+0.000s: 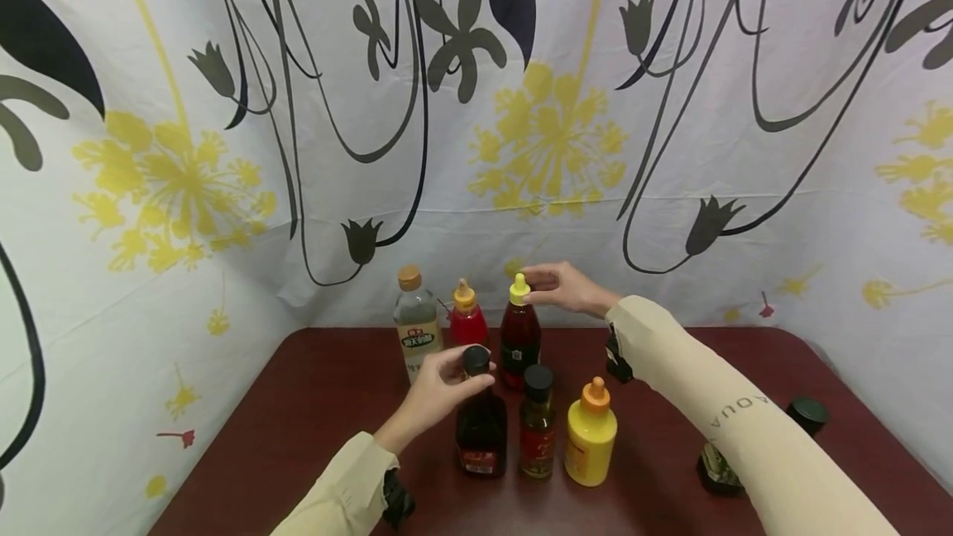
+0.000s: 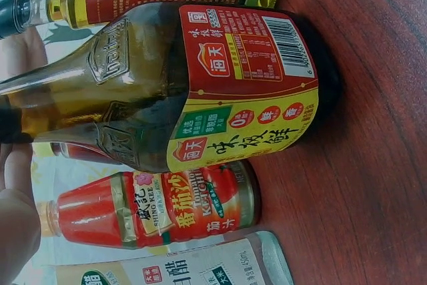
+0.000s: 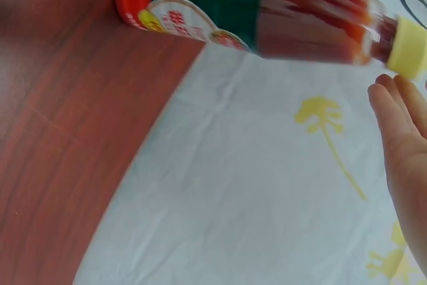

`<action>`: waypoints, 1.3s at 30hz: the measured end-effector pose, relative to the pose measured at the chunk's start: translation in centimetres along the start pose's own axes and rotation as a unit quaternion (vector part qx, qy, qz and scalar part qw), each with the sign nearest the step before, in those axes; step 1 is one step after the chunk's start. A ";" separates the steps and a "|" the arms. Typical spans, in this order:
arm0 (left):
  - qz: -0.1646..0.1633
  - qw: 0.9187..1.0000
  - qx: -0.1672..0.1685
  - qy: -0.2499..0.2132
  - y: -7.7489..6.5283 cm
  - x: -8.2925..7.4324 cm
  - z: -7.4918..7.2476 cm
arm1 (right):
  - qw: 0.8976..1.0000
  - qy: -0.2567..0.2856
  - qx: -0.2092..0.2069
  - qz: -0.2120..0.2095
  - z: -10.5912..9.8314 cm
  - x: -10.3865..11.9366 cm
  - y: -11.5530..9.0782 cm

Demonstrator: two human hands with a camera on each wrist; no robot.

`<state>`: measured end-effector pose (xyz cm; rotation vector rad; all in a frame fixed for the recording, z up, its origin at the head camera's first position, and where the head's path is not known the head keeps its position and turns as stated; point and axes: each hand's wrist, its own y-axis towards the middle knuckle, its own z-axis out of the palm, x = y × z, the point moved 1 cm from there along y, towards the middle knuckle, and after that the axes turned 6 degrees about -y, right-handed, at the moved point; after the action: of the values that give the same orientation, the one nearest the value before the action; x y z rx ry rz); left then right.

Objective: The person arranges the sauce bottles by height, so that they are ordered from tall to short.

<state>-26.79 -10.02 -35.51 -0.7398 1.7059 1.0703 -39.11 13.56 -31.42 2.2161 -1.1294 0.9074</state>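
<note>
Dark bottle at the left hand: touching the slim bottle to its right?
Apart: the head view shows a gap between the dark bottle and the slim bottle, down to their bases.

Glossy glass bottle [image 2: 177,85], wood-grained table [image 2: 373,98]

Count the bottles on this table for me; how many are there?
7. Back row: clear bottle, red bottle, yellow-capped bottle. Front: dark bottle, slim bottle, yellow bottle. Far right: green-capped bottle, partly behind the right sleeve. Others could be hidden.
</note>
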 end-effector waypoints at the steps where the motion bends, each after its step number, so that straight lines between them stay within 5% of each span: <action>1: 0.001 1.000 0.000 0.001 0.0 0.0 0.0 | 1.000 0.001 -0.001 0.000 -0.4 0.2 -0.2; 14: 0.035 0.999 -0.009 0.002 -0.3 0.4 0.3 | 0.996 0.002 -0.092 0.002 -6.1 3.9 -4.8; 26: 0.038 0.999 -0.023 -0.008 -0.5 0.3 0.6 | 0.993 -0.023 -0.114 -0.001 -9.0 6.4 -10.5; 39: 0.027 0.999 -0.033 -0.024 -0.7 0.4 0.8 | 0.983 -0.029 -0.172 0.052 -10.8 2.4 -21.0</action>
<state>-26.02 -9.54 -36.18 -0.7070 1.6657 1.1778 -24.19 30.90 -25.12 1.9280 -1.3288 0.6333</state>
